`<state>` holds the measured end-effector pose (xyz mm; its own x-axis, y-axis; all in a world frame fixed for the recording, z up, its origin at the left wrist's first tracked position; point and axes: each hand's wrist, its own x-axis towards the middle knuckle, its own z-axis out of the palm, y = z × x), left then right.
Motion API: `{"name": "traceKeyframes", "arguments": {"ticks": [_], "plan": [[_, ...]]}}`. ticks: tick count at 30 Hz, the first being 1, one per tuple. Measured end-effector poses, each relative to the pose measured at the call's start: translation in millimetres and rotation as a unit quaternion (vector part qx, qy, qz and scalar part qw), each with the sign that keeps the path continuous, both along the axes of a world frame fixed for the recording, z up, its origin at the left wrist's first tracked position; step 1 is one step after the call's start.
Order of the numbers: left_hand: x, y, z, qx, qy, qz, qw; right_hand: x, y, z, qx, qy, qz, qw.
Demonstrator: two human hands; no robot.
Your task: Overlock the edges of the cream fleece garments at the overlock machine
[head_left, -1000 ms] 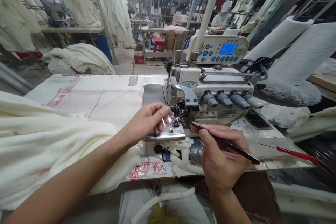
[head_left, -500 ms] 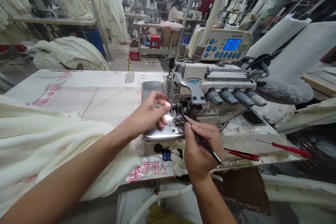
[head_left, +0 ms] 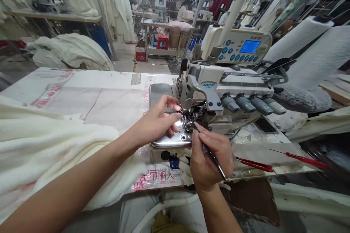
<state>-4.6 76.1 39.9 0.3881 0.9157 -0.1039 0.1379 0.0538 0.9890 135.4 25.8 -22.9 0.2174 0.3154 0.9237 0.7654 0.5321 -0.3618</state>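
My left hand (head_left: 160, 122) rests over the metal plate of a white overlock sewing machine (head_left: 207, 80). Its thumb and index fingertips come close together beside the needle and presser foot area (head_left: 188, 120); whatever lies between them is too small to make out. The other fingers curl below the thumb. In my right hand (head_left: 210, 153) is a pair of slim dark tweezers (head_left: 214, 160), held like a pen. Their tip points into the presser foot area, partly hidden by my fingers. Fine threads run around the needle parts.
Cream fleece fabric (head_left: 54, 149) covers the table's left side. Red-handled snips (head_left: 255, 165) and a red-handled screwdriver (head_left: 306, 160) lie at right. Behind the machine head stand a control panel (head_left: 240, 47) and large thread cones (head_left: 300, 38). A person is partly visible at upper right.
The view has shifted slightly, so the machine sits a little further right. Both hands keep nearly the same places at the needle area, and the tweezers look a little steeper.
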Motion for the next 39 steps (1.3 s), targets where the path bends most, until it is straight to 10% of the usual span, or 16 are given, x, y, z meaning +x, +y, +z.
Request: {"name": "traceKeyframes", "arguments": {"ticks": [39], "plan": [[0.0,-1.8,1.3,-0.008,-0.014,-0.008,1.0,1.6,1.3,-0.5,-0.01,-0.021,0.009,1.0]]}}
